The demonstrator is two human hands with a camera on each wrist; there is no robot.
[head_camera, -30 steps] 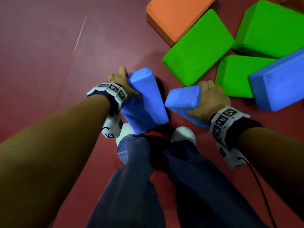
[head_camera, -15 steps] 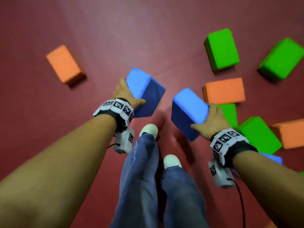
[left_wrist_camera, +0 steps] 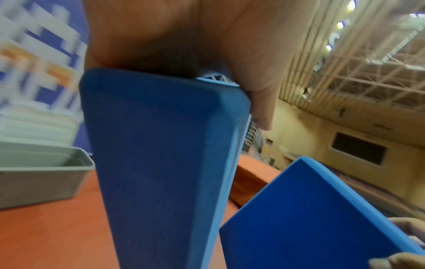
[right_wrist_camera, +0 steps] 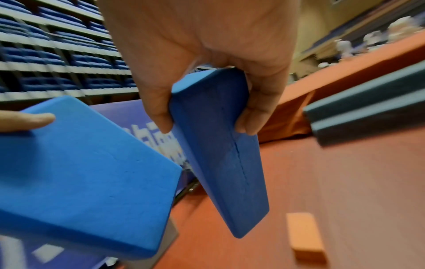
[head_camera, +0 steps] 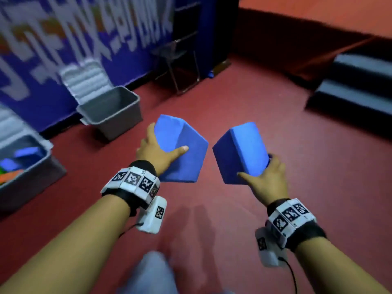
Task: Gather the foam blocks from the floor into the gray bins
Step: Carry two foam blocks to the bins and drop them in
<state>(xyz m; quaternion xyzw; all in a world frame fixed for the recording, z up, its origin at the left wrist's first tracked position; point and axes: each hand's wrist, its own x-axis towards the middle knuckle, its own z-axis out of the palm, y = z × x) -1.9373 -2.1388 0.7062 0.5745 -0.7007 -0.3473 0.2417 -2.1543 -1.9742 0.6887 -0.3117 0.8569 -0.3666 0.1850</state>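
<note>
Each hand carries one blue foam block above the red floor. My left hand (head_camera: 167, 139) grips the left blue block (head_camera: 180, 149), thumb across its near face and fingers behind it. My right hand (head_camera: 255, 166) holds the right blue block (head_camera: 241, 151) from below and the side. In the right wrist view, thumb and fingers pinch that block (right_wrist_camera: 218, 154) across its narrow side. An open gray bin (head_camera: 112, 111) stands ahead on the left. A second gray bin (head_camera: 27, 172) at the far left holds blue, green and orange blocks.
A blue banner wall (head_camera: 63, 39) runs behind the bins, with white lids (head_camera: 84, 77) leaning on it. A folding chair (head_camera: 180, 66) stands by the wall. Dark steps (head_camera: 356, 90) rise at the right. One orange block (right_wrist_camera: 306, 236) lies on the floor.
Both hands have lifted their blue blocks off the floor. The view has swung up from the pile of blocks to the bins and wall, and the pile is out of sight.
</note>
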